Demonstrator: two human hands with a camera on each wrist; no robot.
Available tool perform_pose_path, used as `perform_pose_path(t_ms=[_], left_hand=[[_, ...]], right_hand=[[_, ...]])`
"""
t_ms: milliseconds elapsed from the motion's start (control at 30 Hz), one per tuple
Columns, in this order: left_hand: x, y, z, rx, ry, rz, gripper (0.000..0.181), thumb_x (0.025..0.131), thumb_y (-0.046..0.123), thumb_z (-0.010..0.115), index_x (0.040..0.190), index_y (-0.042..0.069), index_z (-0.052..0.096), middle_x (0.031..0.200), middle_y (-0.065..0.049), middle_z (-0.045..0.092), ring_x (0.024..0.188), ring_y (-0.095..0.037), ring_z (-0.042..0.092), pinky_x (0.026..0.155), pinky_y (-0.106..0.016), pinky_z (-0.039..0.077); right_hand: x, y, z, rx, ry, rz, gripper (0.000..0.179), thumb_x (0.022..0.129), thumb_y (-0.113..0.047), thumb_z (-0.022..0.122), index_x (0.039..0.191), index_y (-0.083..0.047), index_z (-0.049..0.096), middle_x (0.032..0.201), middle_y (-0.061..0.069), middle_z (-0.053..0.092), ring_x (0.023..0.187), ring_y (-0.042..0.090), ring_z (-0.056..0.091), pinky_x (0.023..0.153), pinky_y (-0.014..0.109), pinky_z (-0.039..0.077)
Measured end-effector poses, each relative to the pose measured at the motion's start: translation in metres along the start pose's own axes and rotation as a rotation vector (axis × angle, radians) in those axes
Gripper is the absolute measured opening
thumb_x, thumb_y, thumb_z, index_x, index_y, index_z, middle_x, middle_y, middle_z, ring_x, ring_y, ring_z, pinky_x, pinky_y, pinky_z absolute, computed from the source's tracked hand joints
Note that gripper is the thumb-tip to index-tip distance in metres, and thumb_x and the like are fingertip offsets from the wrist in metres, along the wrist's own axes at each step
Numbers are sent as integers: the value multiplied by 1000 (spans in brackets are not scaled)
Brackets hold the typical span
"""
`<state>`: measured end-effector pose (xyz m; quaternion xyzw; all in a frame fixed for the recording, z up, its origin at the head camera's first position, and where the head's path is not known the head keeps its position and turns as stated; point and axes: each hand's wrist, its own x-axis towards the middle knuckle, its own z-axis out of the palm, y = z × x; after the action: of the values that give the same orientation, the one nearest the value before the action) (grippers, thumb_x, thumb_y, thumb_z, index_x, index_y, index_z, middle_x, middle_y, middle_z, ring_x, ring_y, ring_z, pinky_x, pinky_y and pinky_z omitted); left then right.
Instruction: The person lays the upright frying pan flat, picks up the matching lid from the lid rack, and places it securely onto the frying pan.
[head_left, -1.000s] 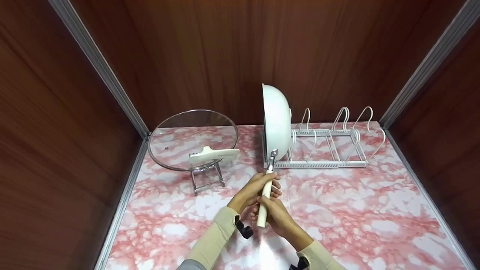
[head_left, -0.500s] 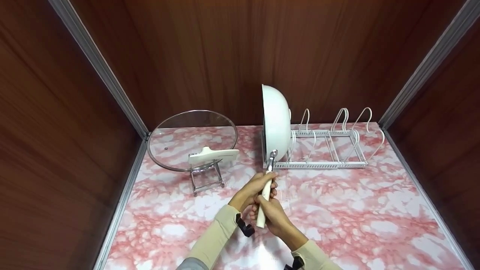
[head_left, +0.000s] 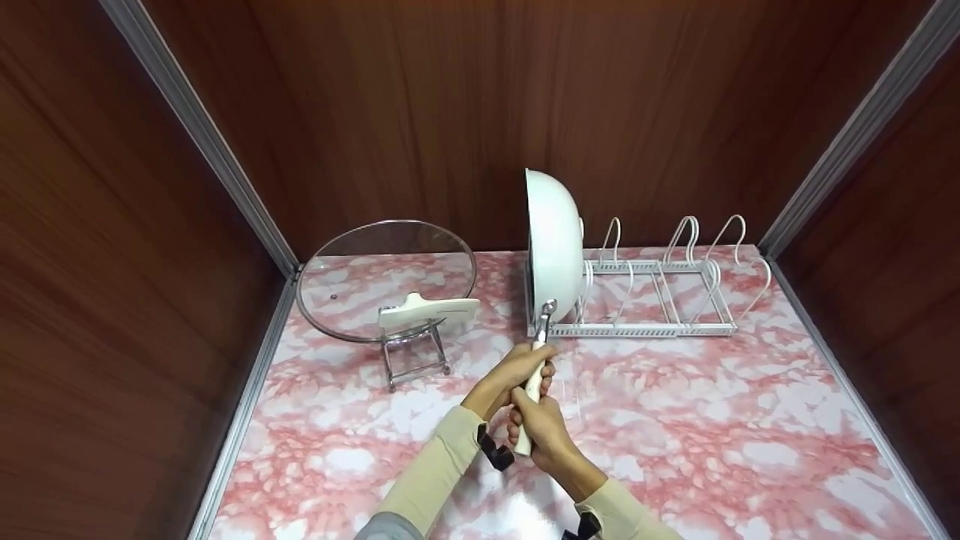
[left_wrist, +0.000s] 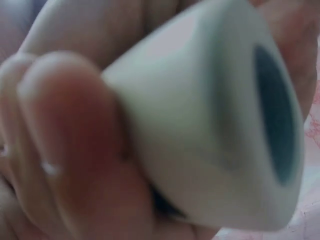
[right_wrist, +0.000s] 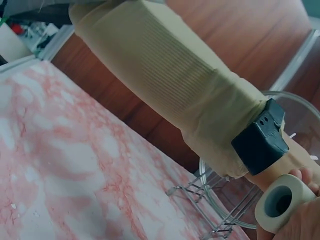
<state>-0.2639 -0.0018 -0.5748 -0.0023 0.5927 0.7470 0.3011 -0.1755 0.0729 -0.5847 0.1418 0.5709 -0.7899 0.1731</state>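
A white wok [head_left: 555, 240] stands on its side at the left end of a white wire rack [head_left: 645, 328], its open face to the left. Its cream handle [head_left: 534, 382] slopes down toward me from a metal joint. My left hand [head_left: 514, 369] grips the handle nearer the wok. Just below it, my right hand [head_left: 546, 426] holds the handle close to its end, thumb along the top. In the left wrist view the hollow handle end [left_wrist: 200, 115] looms large and blurred beside curled fingers. The right wrist view also shows the handle end [right_wrist: 282, 202].
Left of the wok, a large glass lid [head_left: 360, 274] with a cream grip [head_left: 427, 311] leans on a small metal stand [head_left: 411, 371]. Several wire dividers rise from the rack. Dark wood panels [head_left: 420, 112] enclose the pink marbled surface [head_left: 675, 420] at the back and sides.
My right hand and forearm have shifted slightly left, with the fingers wrapped more closely round the handle. The left forearm has edged right. The wok, rack and lid look unmoved.
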Motion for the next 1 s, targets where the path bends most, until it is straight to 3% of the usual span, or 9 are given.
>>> perform_pose_path(t_ms=[433, 767, 1000], left_hand=[[4, 1, 4, 114, 20, 104, 27, 102, 25, 59, 77, 17, 54, 60, 7, 50, 48, -6, 49, 47, -21, 45], [0, -1, 6, 121, 48, 122, 33, 102, 27, 63, 72, 17, 54, 59, 8, 50, 46, -5, 48, 45, -20, 43], [0, -1, 6, 126, 35, 142, 32, 102, 27, 61, 73, 17, 53, 58, 8, 49, 45, -5, 48, 44, -21, 43]], right_hand=[[1, -3, 3, -5, 52, -27, 19, 92, -14, 56, 75, -14, 47, 50, -9, 42, 40, 5, 40, 40, 23, 38], [1, 2, 2, -18, 61, -56, 23, 95, -14, 55, 74, -12, 46, 52, -7, 42, 40, 5, 41, 40, 24, 41], [-1, 1, 3, -23, 61, -69, 18, 93, -13, 55, 77, -13, 47, 51, -8, 42, 40, 5, 41, 39, 24, 40]])
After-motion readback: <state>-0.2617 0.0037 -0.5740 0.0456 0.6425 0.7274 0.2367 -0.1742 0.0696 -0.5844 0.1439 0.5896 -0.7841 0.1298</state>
